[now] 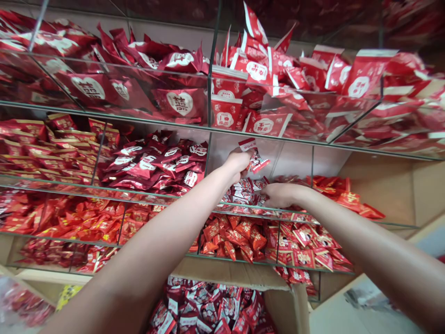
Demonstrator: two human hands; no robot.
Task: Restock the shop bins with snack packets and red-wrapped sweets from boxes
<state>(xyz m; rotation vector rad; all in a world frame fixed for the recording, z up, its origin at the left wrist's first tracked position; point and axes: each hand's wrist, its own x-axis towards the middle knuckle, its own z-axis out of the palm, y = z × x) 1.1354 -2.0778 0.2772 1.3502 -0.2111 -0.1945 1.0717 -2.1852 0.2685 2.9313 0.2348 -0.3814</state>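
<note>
My left hand (239, 162) is closed on a small red and white snack packet (256, 160), held up inside a shelf compartment. Just below it lies a pile of like packets (241, 190) with dark red and white print. My right hand (280, 195) reaches over the compartment's clear front edge to the right side of that pile. Its fingertips are at the packets, and I cannot make out whether they grip one. Under my arms stands an open cardboard box (229, 272) with many similar packets (208, 306) in it.
Clear dividers split the shelves into compartments. Dark red packets (149, 162) fill the one to the left. Larger red packets (259, 69) stand on the shelf above. Orange-red packets (234, 234) lie below, and more red packets (333, 188) sit at the right.
</note>
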